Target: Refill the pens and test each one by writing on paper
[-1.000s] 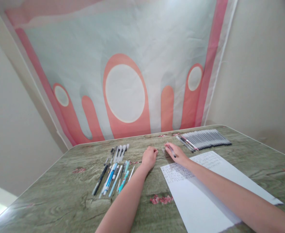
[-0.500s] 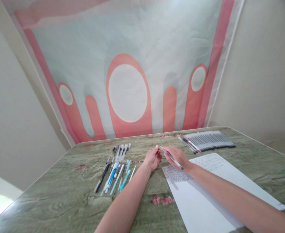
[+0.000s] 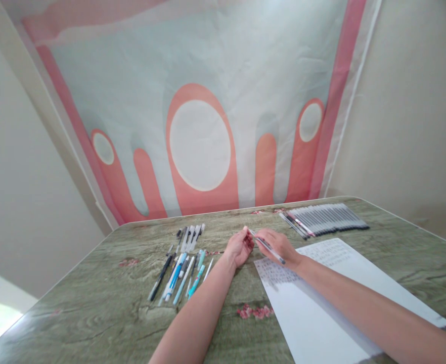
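A slim clear pen (image 3: pixel 273 251) lies slantwise in my right hand (image 3: pixel 278 245), which is closed around its barrel. The pen's front end reaches the fingertips of my left hand (image 3: pixel 240 247), whose fingers are curled and pinched there. Whether a small cap sits between those fingertips is too small to tell. Under my right forearm is a large white sheet of paper (image 3: pixel 321 308), with rows of dark handwriting along its upper part. Both hands are held close together, just beyond the sheet's upper left corner.
Several mixed pens (image 3: pixel 177 278), black, blue and white, lie left of my left forearm. Behind them are several clear pens or caps (image 3: pixel 192 237). A long row of clear pens with dark ends (image 3: pixel 327 218) lies at the back right of the wood-patterned table (image 3: pixel 94 308).
My right hand has shifted slightly left with the pen, bringing its front end up against my left fingertips. My left hand has hardly moved.
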Available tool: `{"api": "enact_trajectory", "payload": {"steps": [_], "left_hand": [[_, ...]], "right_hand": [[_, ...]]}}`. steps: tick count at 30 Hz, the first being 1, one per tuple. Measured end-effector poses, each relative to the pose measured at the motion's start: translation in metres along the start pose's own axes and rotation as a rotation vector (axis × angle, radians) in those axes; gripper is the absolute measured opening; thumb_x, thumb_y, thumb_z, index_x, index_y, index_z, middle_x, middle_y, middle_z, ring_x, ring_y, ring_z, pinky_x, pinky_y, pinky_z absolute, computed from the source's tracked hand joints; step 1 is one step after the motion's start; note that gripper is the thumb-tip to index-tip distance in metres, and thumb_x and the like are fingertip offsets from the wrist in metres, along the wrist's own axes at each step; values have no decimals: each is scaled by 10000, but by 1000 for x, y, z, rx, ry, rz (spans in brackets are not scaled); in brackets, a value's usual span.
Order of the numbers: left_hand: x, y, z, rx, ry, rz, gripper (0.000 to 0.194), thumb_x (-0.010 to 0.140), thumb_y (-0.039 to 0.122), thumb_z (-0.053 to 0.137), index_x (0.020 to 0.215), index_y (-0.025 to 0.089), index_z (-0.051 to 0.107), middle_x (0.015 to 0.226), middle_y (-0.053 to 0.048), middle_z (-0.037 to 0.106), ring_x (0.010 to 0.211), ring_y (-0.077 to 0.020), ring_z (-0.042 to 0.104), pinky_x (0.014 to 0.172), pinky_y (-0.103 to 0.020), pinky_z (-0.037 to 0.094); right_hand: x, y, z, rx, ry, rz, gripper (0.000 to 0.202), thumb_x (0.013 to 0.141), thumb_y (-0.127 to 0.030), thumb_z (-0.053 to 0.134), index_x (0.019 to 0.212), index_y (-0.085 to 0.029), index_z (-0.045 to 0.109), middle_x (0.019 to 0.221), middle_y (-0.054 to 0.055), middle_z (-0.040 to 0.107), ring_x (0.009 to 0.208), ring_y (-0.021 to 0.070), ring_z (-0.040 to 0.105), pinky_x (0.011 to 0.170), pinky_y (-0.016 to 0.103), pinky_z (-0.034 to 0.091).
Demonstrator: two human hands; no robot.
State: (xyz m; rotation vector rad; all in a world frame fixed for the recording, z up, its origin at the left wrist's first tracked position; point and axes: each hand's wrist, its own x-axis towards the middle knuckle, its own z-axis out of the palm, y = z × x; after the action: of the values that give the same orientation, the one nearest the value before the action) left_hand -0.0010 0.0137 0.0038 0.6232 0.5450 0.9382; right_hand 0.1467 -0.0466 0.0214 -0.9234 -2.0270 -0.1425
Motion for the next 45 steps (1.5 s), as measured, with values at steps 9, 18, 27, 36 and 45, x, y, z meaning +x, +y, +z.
{"api": "enact_trajectory", "payload": {"steps": [9, 18, 27, 36, 45], "left_hand": [[1, 0, -1, 20, -13, -5, 223, 771, 339, 564, 720, 126, 527, 614, 1, 540, 543, -69, 517, 558, -199, 441], [0, 0, 1, 31, -14, 3, 229, 753, 346, 584, 718, 129, 521, 614, 1, 539, 538, -71, 515, 551, -201, 438], [-1, 0, 2, 32, -9, 7, 222, 760, 340, 577, 721, 128, 522, 613, 0, 541, 534, -71, 514, 537, -195, 429], [0, -1, 0, 5, -21, 3, 211, 739, 315, 607, 714, 124, 523, 594, 3, 543, 519, -71, 518, 525, -191, 429], [0, 1, -1, 48, -54, -26, 221, 740, 325, 602, 703, 118, 532, 593, -2, 545, 501, -65, 511, 526, -187, 433]], "right_hand": [[1, -1, 0, 20, 18, 2, 229, 813, -221, 431, 1017, -218, 535, 955, 74, 603, 910, 176, 564, 793, 325, 479], [-1, 0, 1, 17, -3, 9, 239, 816, -205, 430, 1037, -218, 520, 971, 76, 597, 925, 178, 552, 801, 327, 472], [0, -1, -1, -14, -12, 8, 230, 820, -213, 423, 1026, -214, 526, 968, 77, 599, 915, 177, 557, 788, 322, 479], [-2, 2, 2, -19, 23, -26, 209, 812, -201, 442, 1007, -203, 517, 950, 69, 601, 894, 164, 567, 766, 303, 491], [-1, -1, 1, 45, 48, -7, 195, 811, -201, 441, 997, -204, 500, 912, 62, 599, 856, 157, 571, 742, 293, 487]]}}
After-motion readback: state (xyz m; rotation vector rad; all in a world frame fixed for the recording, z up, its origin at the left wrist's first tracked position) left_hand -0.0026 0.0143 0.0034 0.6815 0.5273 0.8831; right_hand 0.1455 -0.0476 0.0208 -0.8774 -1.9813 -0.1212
